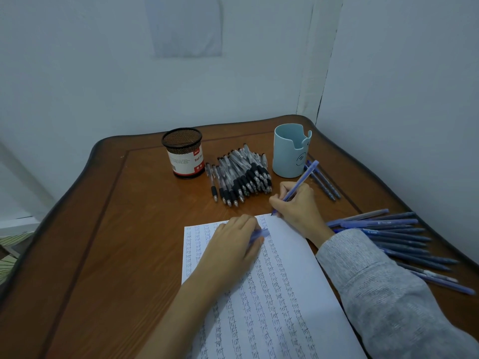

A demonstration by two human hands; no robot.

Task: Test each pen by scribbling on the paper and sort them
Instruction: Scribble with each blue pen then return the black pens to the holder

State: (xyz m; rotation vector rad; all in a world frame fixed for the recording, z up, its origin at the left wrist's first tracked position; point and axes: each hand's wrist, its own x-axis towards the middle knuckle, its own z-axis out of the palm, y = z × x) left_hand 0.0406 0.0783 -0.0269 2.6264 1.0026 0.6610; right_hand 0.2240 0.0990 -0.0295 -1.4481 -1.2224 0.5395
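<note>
A white paper point(293, 257) covered in columns of small written marks lies on the wooden table point(108, 224). My right hand point(298, 203) grips a blue pen point(302, 180) with its tip on the paper's top edge. My left hand point(233, 244) rests on the paper and holds a blue pen cap point(260, 233) between its fingers. A heap of black-grip pens point(241, 174) lies behind the paper. Several blue pens point(394, 237) are spread out at the right. Three more blue pens point(324, 182) lie beside the cup.
A black mesh pen holder point(182, 154) with a red and white label stands at the back. A light blue cup point(291, 154) stands to its right. Walls close in the table at the back and right. The table's left part is bare wood.
</note>
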